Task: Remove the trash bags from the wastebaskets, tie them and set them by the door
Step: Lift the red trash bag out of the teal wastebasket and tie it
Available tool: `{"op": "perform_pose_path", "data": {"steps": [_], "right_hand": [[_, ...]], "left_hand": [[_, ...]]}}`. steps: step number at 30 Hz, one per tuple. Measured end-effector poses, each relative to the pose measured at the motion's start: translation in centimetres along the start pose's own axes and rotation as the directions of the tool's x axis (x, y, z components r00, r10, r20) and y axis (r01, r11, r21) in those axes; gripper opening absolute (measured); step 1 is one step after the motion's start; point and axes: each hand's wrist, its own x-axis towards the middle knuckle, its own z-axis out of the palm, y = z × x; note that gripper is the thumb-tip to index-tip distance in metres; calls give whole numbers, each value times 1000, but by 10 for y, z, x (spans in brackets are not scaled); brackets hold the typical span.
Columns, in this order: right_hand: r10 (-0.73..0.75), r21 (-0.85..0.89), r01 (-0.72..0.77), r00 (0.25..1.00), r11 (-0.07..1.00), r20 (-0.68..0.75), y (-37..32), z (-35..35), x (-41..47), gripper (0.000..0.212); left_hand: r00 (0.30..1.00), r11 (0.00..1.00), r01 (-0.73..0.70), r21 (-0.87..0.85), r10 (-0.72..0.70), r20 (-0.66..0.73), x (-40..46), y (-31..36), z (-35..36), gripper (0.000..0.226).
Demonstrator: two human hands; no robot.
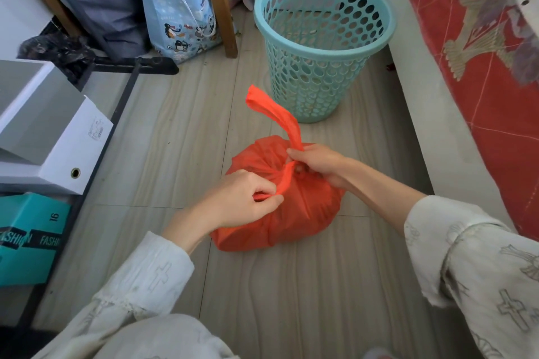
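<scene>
Now, from the left, we see white boxes (43, 131) on a rack, then our left hand (245, 201) pinching one handle of the orange trash bag (291, 213) on the floor. Our right hand (318, 163) grips the other handle (277, 114), with the bare teal wastebasket (323, 46) just behind.

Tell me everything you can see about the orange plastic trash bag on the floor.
The orange plastic trash bag is thin, slightly see-through and bulging full, gathered at its top. It sits on the pale wood-look floor, apart from the teal perforated plastic wastebasket behind it. One handle strip stands up; the left hand pinches the other strip, and the right hand grips the gathered neck.
</scene>
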Motion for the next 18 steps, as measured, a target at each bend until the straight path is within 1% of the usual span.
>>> {"op": "perform_pose_path", "data": {"steps": [1,2,3,4,5,6,8,10,14,18], "right_hand": [[-3,-16,4,1000,1000,26,1,-3,0,32],[-1,-29,3,999,1000,54,2,-5,1,30],[4,-26,-2,996,1000,86,4,-7,2,28],[11,-10,-10,993,1000,121,7,-9,2,26],[21,8,-23,988,1000,155,9,-11,2,24],[25,27,-30,982,999,188,11,-12,1,23],[10,56,-24,972,998,235,14,-14,-1,19],[-11,49,-2,965,999,263,13,-17,-4,16],[-36,-9,42,939,999,343,11,-18,-13,20],[-54,-76,83,944,994,325,9,-14,-18,25]], "left_hand": [[998,999,42,20,-43,56,1,-2,-3,52],[989,995,102,-15,-100,108,2,-3,-8,54],[975,976,186,-116,-169,146,3,-2,-12,53],[956,929,276,-248,-240,167,4,-4,-16,51],[944,877,329,-350,-294,151,7,-8,-18,48],[940,852,339,-398,-329,95,10,-13,-18,45],[942,903,295,-311,-329,-60,16,-25,-9,27],[956,936,245,-254,-277,-100,20,-31,8,13],[981,965,124,-233,-154,-116,28,-25,29,24],[986,962,119,-247,-143,-81,35,-19,33,28]]}}
